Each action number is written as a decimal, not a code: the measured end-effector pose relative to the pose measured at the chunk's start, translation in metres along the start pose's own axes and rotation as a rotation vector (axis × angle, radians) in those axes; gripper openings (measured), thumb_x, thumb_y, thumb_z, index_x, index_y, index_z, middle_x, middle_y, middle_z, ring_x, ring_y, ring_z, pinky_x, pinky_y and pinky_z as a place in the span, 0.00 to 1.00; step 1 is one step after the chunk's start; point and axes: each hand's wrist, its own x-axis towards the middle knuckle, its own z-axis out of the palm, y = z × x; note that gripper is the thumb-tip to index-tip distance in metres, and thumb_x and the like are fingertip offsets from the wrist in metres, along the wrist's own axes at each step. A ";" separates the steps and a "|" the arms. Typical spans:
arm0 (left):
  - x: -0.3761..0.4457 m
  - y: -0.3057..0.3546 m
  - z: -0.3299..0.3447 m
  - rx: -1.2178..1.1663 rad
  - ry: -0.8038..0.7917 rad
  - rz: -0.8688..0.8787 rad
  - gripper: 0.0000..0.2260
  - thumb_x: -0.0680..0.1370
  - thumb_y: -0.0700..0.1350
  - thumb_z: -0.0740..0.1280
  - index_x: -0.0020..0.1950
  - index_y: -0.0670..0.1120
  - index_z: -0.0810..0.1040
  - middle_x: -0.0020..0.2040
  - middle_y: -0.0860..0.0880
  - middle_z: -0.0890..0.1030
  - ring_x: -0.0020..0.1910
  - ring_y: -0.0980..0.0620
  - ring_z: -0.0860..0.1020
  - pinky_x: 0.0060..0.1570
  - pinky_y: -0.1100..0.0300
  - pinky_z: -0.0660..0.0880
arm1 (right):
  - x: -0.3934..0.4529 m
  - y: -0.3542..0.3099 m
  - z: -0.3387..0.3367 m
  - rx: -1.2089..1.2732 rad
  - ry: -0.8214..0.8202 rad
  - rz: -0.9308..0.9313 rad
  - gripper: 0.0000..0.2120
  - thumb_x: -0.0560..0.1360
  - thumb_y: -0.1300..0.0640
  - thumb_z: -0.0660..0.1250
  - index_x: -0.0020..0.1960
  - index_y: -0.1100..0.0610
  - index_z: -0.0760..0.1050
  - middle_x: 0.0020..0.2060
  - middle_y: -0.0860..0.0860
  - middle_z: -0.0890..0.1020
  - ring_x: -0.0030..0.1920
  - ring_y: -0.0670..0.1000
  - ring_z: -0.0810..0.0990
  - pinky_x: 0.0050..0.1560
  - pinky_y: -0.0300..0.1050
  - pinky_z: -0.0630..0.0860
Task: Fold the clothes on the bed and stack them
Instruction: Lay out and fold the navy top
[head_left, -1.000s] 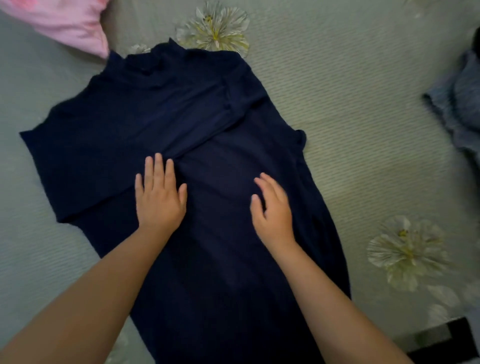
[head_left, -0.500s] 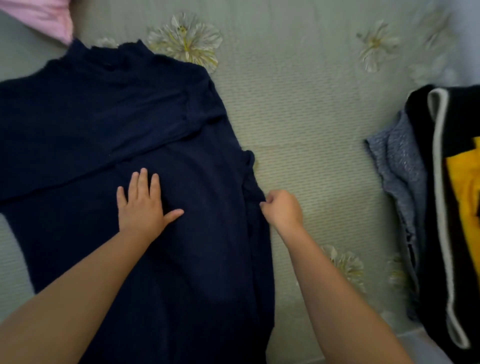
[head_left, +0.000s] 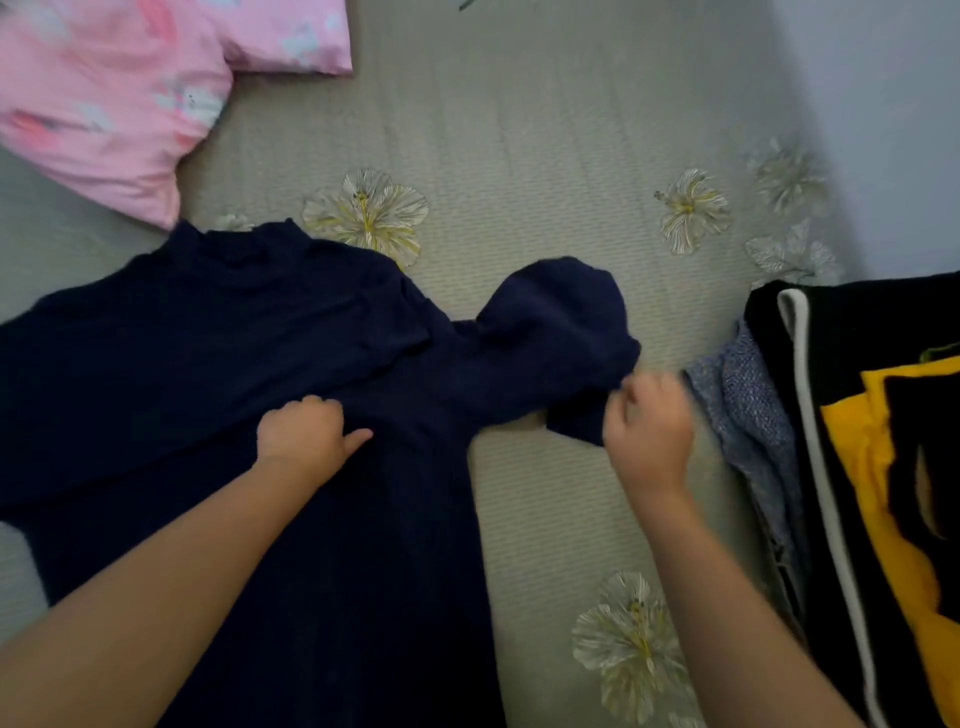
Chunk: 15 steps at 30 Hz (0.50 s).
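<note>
A dark navy garment (head_left: 182, 374) lies spread over the left half of the bed, collar toward the far side. My left hand (head_left: 306, 441) rests on its middle, fingers curled down into the cloth with the thumb out to the right. My right hand (head_left: 649, 431) pinches the end of the garment's right sleeve (head_left: 561, 332) and holds it lifted and pulled out to the right, so the sleeve bulges above the sheet. The right hand is blurred by motion.
A pink patterned pillow (head_left: 119, 88) lies at the far left. At the right edge sits a pile of clothes: a grey-blue knit (head_left: 748, 415), a black piece with a white stripe (head_left: 831, 467) and a yellow one (head_left: 883, 493). The grey flowered sheet (head_left: 545, 156) covers the bed; a wall stands at far right.
My right hand left the garment's front, took hold at its right edge and has pulled the sleeve out to the right. My left hand's fingers went from flat to curled.
</note>
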 end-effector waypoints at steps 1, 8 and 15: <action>0.004 0.001 -0.001 -0.070 0.148 0.037 0.20 0.77 0.60 0.58 0.51 0.43 0.74 0.51 0.46 0.76 0.48 0.48 0.75 0.37 0.58 0.68 | -0.020 0.007 0.006 -0.056 -0.152 -0.008 0.02 0.65 0.72 0.67 0.35 0.69 0.74 0.31 0.64 0.75 0.34 0.62 0.76 0.35 0.50 0.68; 0.037 0.007 0.021 -0.183 0.071 0.039 0.39 0.76 0.61 0.58 0.75 0.39 0.44 0.76 0.41 0.43 0.74 0.44 0.42 0.72 0.50 0.46 | -0.024 0.036 0.040 0.216 -0.288 0.816 0.17 0.77 0.58 0.59 0.63 0.66 0.69 0.57 0.63 0.76 0.57 0.60 0.74 0.53 0.45 0.69; 0.047 0.006 0.047 -0.193 0.041 0.020 0.40 0.75 0.65 0.51 0.74 0.41 0.36 0.75 0.43 0.36 0.73 0.46 0.36 0.70 0.51 0.36 | 0.030 0.040 0.077 0.481 -0.340 1.007 0.21 0.72 0.51 0.69 0.60 0.60 0.73 0.56 0.56 0.78 0.52 0.54 0.77 0.56 0.50 0.75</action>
